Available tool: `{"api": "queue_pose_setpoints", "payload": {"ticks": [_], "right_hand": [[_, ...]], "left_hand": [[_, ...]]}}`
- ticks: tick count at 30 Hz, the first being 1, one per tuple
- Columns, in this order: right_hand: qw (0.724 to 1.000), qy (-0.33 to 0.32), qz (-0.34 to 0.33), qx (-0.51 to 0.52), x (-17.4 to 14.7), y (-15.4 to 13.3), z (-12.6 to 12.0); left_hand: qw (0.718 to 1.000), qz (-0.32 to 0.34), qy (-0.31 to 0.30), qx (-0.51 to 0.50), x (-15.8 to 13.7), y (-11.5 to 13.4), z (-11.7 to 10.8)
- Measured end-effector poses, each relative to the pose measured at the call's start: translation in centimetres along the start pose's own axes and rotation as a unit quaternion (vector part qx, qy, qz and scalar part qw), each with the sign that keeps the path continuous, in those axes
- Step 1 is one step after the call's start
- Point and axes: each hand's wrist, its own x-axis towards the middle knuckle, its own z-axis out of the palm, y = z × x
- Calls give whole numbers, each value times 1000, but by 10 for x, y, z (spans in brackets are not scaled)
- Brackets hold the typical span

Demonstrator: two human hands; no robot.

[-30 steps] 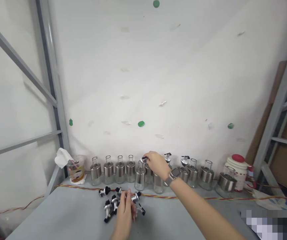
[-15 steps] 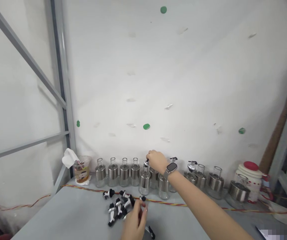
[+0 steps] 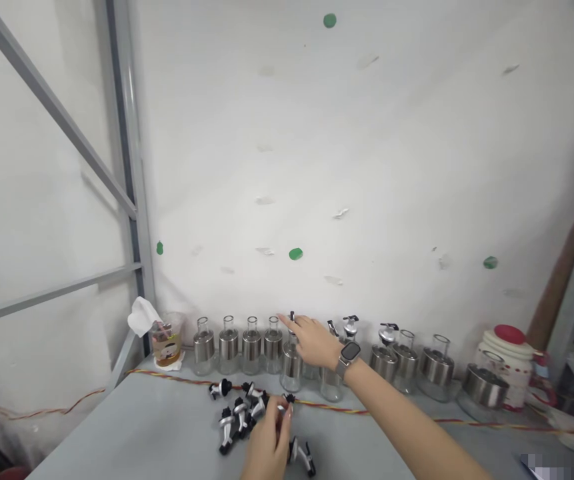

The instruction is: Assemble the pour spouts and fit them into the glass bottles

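My right hand (image 3: 317, 341), a watch on its wrist, is at the neck of a glass bottle with a steel sleeve (image 3: 291, 363). Its index finger stretches out to the left past a pourer's black tip (image 3: 292, 315) standing on that bottle; the rest of the pourer is hidden behind the hand. Near the table's front, my left hand (image 3: 269, 440) is closed on a silver pour spout with a ribbed black stopper (image 3: 289, 399), whose stopper end sticks up past the fingertips. Several loose pour spouts (image 3: 241, 415) lie left of that hand, and another pour spout (image 3: 303, 457) is to its right.
Open-necked bottles (image 3: 228, 345) line the wall on the left; more bottles (image 3: 435, 367) stand right, some with pourers. A cup with tissue (image 3: 167, 343) is at the left end, a red-lidded jar (image 3: 504, 353) at the right. A twisted red-yellow wire (image 3: 194, 381) crosses the table.
My right hand has loosened from its grip at the pourer and its index finger now extends left. The left hand stays almost in place with its pour spout. The view has shifted slightly.
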Motion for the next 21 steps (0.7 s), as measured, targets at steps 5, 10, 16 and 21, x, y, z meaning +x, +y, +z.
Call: {"api": "queue_pose_setpoints", "payload": {"ticks": [5,10,16,21], "right_hand": [[999,37,15,22,-3,-3,17],[995,81,49,37,1,0,35],[991,119,48,44,1,3,42],[989,139,45,34,-2,-2,46]], "left_hand": [[1000,6,-2,-5,2,-9,6],[1000,7,-9,-2,3,-12,7],[999,-24,-6,40,4,-24,18],[997,-51,-12,63,3,-27,25]]}}
